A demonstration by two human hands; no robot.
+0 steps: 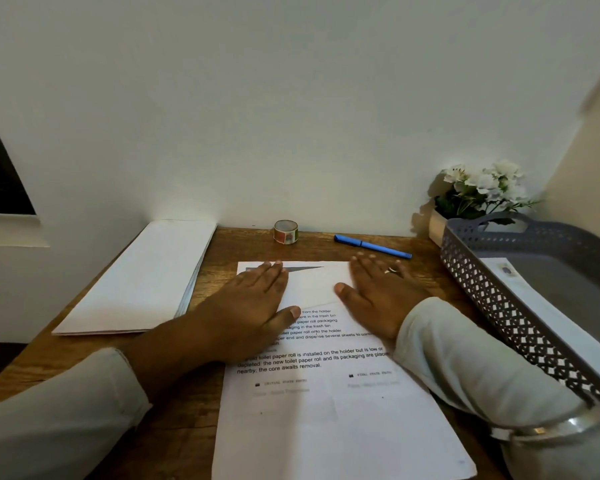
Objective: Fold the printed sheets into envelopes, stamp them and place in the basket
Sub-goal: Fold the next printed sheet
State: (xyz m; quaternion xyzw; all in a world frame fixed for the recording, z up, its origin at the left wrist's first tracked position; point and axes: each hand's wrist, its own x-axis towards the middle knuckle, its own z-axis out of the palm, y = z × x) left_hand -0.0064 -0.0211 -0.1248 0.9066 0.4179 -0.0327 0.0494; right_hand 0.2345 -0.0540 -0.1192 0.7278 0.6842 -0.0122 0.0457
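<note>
A printed sheet (pixel 329 407) lies in front of me on the wooden desk, its far edge folded toward me into a white flap (pixel 317 285). My left hand (pixel 253 306) lies flat on the left part of that fold, fingers straight. My right hand (pixel 378 292), with a ring on one finger, presses flat on the fold's right side. A stack of white sheets (pixel 136 282) sits at the left. A grey perforated basket (pixel 499 299) stands at the right with a finished envelope (pixel 530 292) inside. A roll of stamp tape (pixel 286 231) stands near the wall.
A blue pen (pixel 371 246) lies beyond my right hand. A small pot of white flowers (pixel 478 192) stands in the back right corner behind the basket. The desk (pixel 194 410) ends at a white wall, and its left edge runs past the paper stack.
</note>
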